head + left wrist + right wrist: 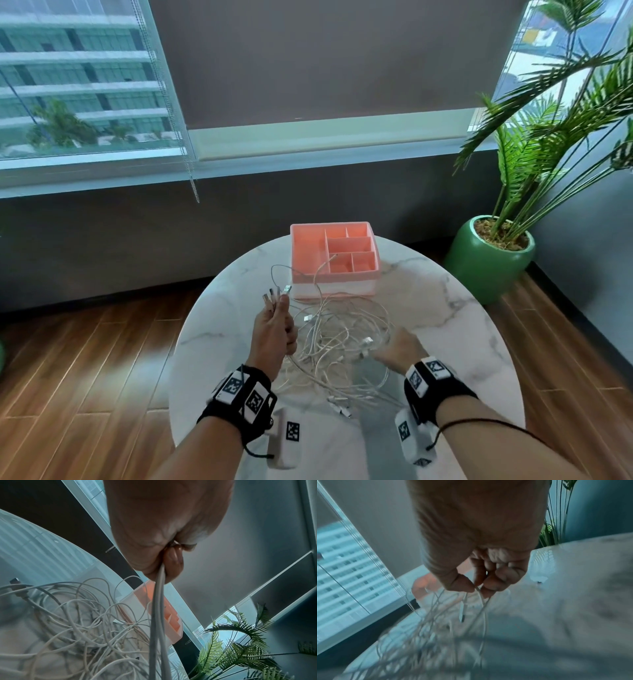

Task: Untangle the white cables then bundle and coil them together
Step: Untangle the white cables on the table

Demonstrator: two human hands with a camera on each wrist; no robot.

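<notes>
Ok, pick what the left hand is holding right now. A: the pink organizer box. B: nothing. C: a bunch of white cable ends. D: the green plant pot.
C: the left hand grips several white cables, their plug ends sticking up above its fingers, over the table.

Both bare forearms wear black wrist straps [239, 394] carrying white blocks [416, 442] printed with black-and-white square markers; thin black cords dangle.

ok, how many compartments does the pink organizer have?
6 in the pink organizer: one long one down the left side, two small ones at the far right, one wide one mid-right, two small ones at the near right. The head view shows all of them; none look hidden.
</notes>
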